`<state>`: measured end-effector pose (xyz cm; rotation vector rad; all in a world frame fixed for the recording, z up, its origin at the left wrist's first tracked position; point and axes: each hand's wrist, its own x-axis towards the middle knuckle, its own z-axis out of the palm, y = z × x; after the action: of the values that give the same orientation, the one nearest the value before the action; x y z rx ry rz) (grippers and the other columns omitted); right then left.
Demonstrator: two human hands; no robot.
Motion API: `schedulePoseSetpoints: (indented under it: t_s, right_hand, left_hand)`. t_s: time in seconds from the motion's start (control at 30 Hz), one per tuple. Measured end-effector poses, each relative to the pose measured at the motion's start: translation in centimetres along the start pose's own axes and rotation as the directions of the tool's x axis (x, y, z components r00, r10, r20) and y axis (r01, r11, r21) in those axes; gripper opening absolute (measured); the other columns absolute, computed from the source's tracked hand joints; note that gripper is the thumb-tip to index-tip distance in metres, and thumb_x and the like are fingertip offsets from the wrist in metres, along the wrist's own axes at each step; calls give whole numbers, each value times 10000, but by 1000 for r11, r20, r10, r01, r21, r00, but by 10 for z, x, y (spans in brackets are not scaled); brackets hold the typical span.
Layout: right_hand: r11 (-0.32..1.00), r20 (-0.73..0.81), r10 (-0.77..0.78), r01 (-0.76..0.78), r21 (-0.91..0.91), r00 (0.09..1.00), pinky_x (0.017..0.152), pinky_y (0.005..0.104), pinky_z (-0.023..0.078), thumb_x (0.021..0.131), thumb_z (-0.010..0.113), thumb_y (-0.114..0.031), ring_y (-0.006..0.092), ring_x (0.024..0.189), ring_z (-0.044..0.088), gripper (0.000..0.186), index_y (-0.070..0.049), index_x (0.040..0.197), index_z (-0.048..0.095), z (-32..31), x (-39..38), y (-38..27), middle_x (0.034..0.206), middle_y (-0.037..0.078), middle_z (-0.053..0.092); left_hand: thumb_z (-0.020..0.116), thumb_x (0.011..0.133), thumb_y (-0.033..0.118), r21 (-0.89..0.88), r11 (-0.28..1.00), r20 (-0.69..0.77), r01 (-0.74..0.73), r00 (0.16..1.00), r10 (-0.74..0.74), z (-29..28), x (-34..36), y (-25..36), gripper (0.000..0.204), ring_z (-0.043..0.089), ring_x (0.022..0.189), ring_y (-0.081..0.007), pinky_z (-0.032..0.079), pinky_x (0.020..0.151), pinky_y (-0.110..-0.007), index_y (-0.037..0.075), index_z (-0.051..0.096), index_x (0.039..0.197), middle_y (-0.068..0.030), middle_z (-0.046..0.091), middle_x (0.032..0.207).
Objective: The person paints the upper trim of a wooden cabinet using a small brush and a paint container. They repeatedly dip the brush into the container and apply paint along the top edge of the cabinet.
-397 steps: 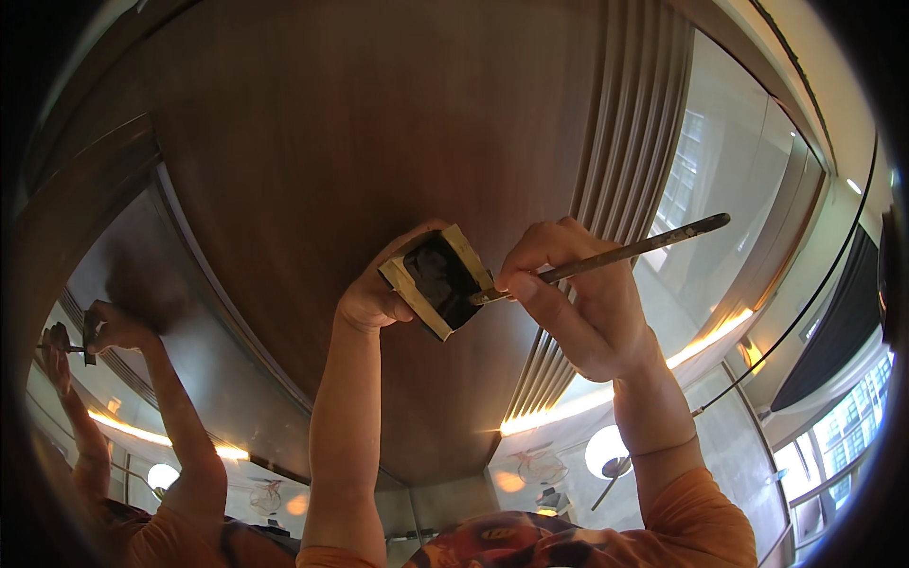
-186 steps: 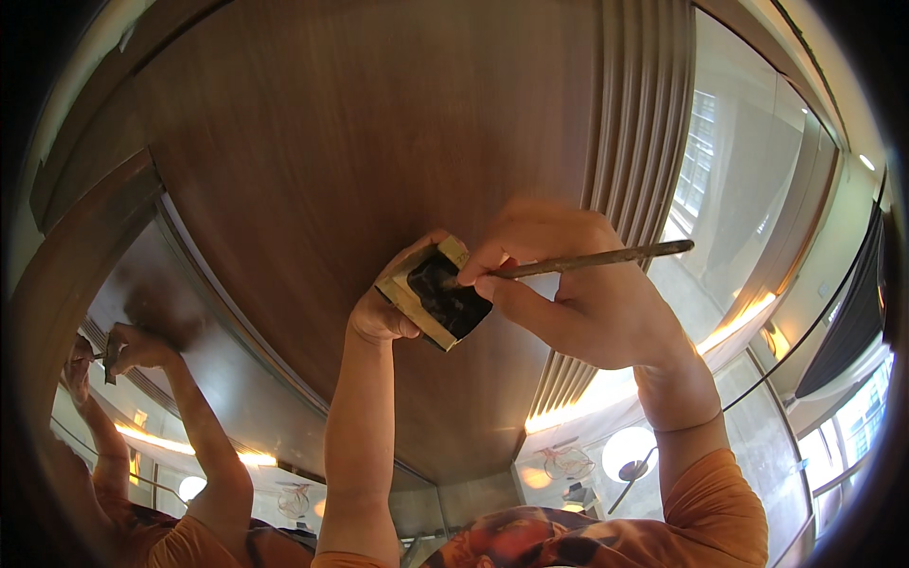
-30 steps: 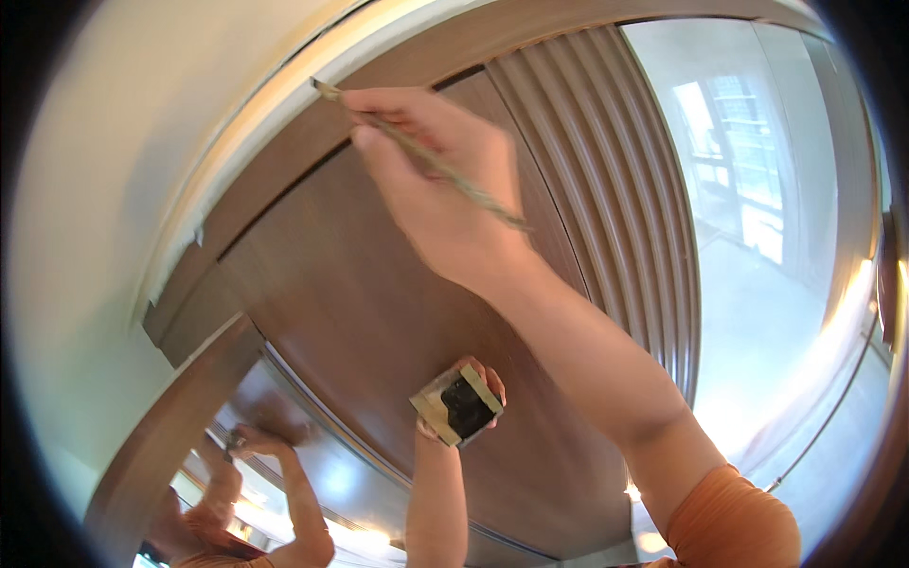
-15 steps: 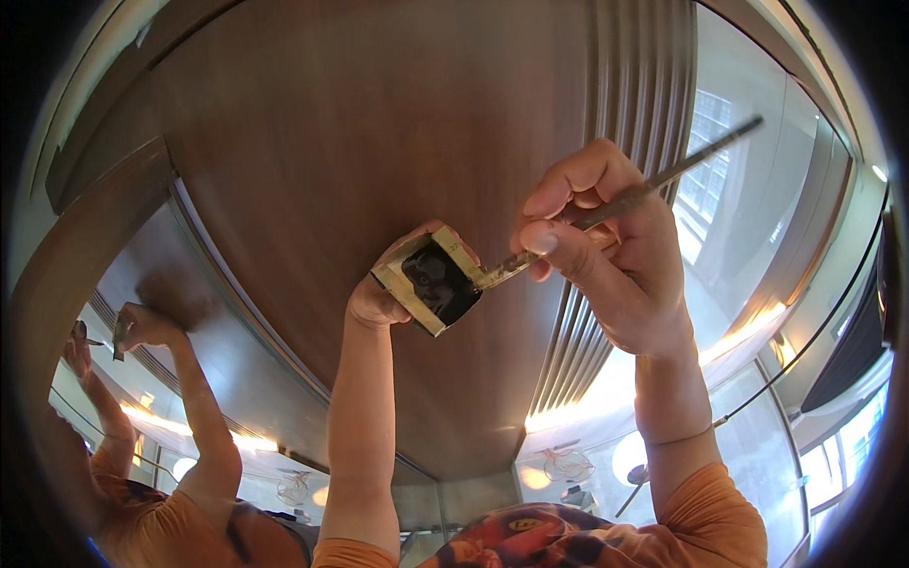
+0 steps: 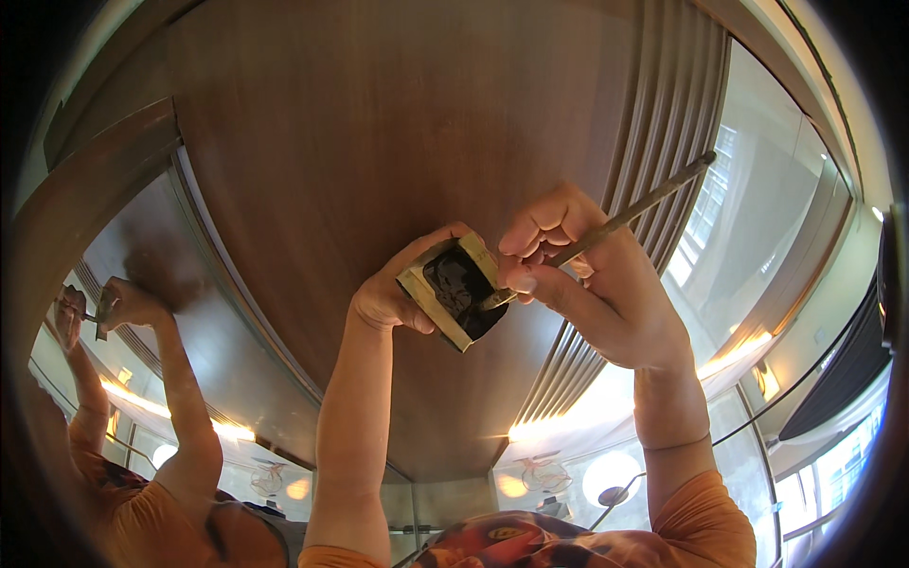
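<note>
My left hand [image 5: 381, 295] is closed round a small square container [image 5: 437, 312] with pale yellowish sides, its opening facing me. Inside lies a dark, glossy liquid [image 5: 453, 282] that looks like paint. Between the thumb and fingers of my right hand [image 5: 615, 308] is a slim paintbrush [image 5: 653, 201], its long handle slanting up to the right. The brush's tip reaches over the container's right edge and meets the dark inside. Both hands are held up close together in front of a brown wood panel [image 5: 398, 123].
A ribbed brown strip [image 5: 658, 123] runs along the panel's right side, beside a glossy pale surface [image 5: 757, 199] with window reflections. At the left, a mirror-like surface [image 5: 213, 312] reflects my arms. A dark cable [image 5: 805, 364] crosses at the right.
The container has moved slightly right and down. My right hand has come lower and closer to it, and the brush tip now sits further inside the opening.
</note>
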<state>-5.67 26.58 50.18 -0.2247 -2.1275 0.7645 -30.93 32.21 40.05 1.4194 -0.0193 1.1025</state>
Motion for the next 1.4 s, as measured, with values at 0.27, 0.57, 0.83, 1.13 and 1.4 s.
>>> schedulePoseSetpoints:
  t_s: [0.27, 0.57, 0.83, 1.13, 1.4]
  right_hand:
    - [979, 51, 41, -50, 198, 998, 847, 317, 496, 994, 626, -48, 158, 959, 656, 236, -11, 1203, 522, -10, -4, -2, 984, 92, 666]
    - [985, 63, 57, -67, 161, 996, 824, 313, 495, 1006, 629, -122, 163, 932, 664, 279, 0, 1236, 529, -9, -4, -3, 958, 98, 677]
    - [959, 10, 116, -115, 261, 993, 762, 318, 525, 999, 645, -141, 169, 891, 677, 278, -2, 1214, 538, -14, -7, 2, 953, 121, 689]
    - [914, -577, -204, 364, 176, 791, 884, 322, 514, 1043, 594, -143, 223, 920, 711, 143, -5, 1075, 616, -63, 24, 1, 1037, 123, 699]
    - [793, -689, -557, 543, -276, 463, 858, 262, 486, 1039, 550, -83, 138, 925, 654, 205, 22, 1177, 660, -103, 116, -38, 1055, 88, 712]
  left_hand:
    - [997, 488, 111, 5, 1000, 34, 7, 999, -8, -3, 0, -1, 989, 645, 1115, -162, 522, 961, -315, 22, 512, 1345, -47, 665, 1190]
    - [998, 503, 88, -2, 1000, 0, 22, 1000, -22, -3, 0, 0, 1004, 662, 1098, -146, 557, 917, -292, 22, 500, 1372, -36, 669, 1185]
    - [1014, 578, 161, 11, 1000, 62, 8, 998, -8, -21, -5, -9, 1046, 637, 1157, -143, 538, 960, -310, 7, 459, 1450, -45, 655, 1254]
    - [990, 617, 320, -14, 999, 51, -39, 998, 40, -9, 4, -24, 920, 664, 1125, -381, 653, 802, -476, -5, 502, 1326, -266, 615, 1237]
    - [1007, 611, 265, -30, 999, 47, -28, 998, 29, -12, 1, -18, 888, 673, 1136, -373, 666, 832, -491, 9, 517, 1307, -265, 619, 1245]
